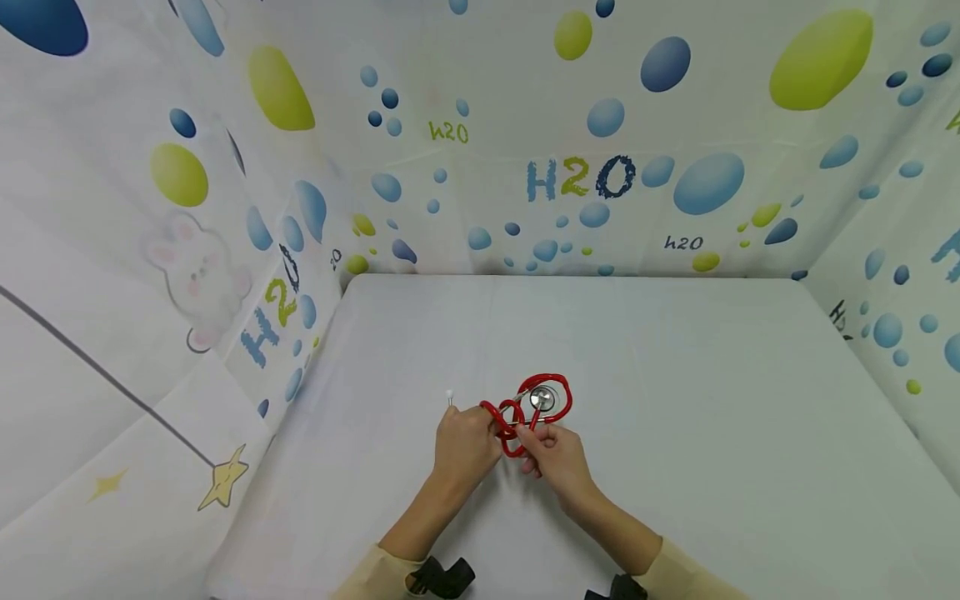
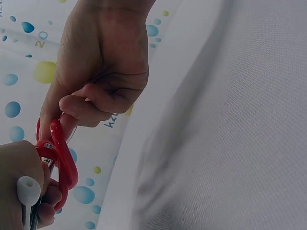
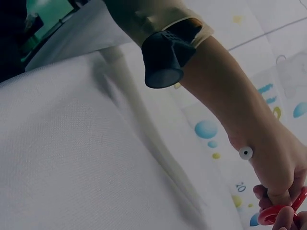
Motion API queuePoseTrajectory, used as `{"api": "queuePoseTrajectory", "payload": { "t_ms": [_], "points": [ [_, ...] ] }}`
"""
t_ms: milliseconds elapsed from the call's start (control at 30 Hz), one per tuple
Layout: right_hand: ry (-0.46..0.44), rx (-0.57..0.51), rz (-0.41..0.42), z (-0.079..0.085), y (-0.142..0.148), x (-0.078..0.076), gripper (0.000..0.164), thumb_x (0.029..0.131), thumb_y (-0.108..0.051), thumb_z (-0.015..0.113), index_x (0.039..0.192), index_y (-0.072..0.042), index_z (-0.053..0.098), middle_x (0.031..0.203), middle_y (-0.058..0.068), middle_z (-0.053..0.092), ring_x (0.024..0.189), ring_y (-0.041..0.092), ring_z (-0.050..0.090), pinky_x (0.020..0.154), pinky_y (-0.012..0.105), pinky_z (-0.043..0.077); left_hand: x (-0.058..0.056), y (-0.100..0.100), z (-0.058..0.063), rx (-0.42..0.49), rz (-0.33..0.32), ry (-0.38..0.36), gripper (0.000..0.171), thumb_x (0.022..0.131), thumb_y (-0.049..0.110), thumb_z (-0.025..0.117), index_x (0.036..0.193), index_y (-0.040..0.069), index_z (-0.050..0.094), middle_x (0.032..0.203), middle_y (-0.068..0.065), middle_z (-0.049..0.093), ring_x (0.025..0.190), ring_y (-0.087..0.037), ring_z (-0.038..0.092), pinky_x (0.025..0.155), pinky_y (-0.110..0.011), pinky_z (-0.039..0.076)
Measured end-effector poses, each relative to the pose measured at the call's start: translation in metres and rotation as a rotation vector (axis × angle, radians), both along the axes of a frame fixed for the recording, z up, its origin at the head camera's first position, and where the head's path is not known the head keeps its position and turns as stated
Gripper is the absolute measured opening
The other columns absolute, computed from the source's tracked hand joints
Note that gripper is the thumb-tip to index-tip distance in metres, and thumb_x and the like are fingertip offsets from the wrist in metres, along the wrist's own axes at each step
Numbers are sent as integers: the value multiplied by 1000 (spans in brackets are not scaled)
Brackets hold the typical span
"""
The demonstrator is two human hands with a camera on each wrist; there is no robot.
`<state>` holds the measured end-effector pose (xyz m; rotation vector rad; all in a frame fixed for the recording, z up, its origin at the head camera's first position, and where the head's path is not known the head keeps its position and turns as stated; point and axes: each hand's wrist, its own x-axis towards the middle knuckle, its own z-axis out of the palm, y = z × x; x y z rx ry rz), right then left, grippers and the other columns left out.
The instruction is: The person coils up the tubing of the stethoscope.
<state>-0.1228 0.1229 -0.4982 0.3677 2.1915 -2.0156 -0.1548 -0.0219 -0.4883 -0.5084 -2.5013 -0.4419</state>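
A red stethoscope (image 1: pixel 567 398), its tubing bundled in loops, is held between both hands over the white table. My left hand (image 1: pixel 467 443) grips its metal ear tubes and part of the tubing, and a white earpiece (image 2: pixel 29 190) sticks out past that hand. My right hand (image 1: pixel 561 462) pinches the red tubing with thumb and fingers, just below the round metal chest piece (image 1: pixel 542 398). One large loop stands out beyond the hands. In the right wrist view the red loops (image 3: pixel 273 214) appear at the lower right corner, partly hidden by fingers.
The white table (image 1: pixel 675 417) spreads out around the hands. Behind it and at both sides hang white sheets (image 1: pixel 495 225) printed with blue and green drops. Black wrist cameras (image 1: pixel 444 577) sit at the beige sleeves (image 1: pixel 378 575).
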Motion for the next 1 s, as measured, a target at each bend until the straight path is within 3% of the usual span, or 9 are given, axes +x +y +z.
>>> {"api": "queuePoseTrajectory", "payload": {
  "t_ms": [167, 433, 600, 1000],
  "points": [
    [1, -19, -51, 0, 0, 1, 42, 75, -43, 67, 81, -2, 57, 57, 7, 60, 51, 21, 57, 48, 23, 46, 1, 0, 1, -2, -2, -6, 11, 67, 4, 62, 59, 11, 64, 52, 4, 58, 45, -9, 48, 49, -20, 23],
    [21, -65, -95, -5, 1, 3, 41, 75, -39, 69, 85, -2, 54, 72, 22, 64, 54, 18, 60, 48, 22, 46, 2, 0, 1, -7, -4, -7, 10, 66, 4, 63, 60, 12, 64, 53, 4, 59, 46, -10, 49, 50, -21, 24],
    [49, -57, -105, -6, 1, 5, 38, 76, -37, 68, 85, -3, 53, 75, 17, 64, 58, 19, 62, 50, 24, 48, 2, 0, 0, -13, 5, -31, 10, 67, 6, 63, 61, 13, 64, 53, 5, 59, 46, -10, 50, 50, -22, 25],
    [68, -148, -143, -16, 1, 8, 37, 78, -33, 68, 91, -2, 52, 77, 13, 64, 63, 21, 64, 57, 32, 53, 2, 3, 3, 22, 1, -171, 13, 68, 6, 63, 58, 14, 62, 51, 6, 58, 45, -9, 49, 55, -28, 40]
  ]
}}
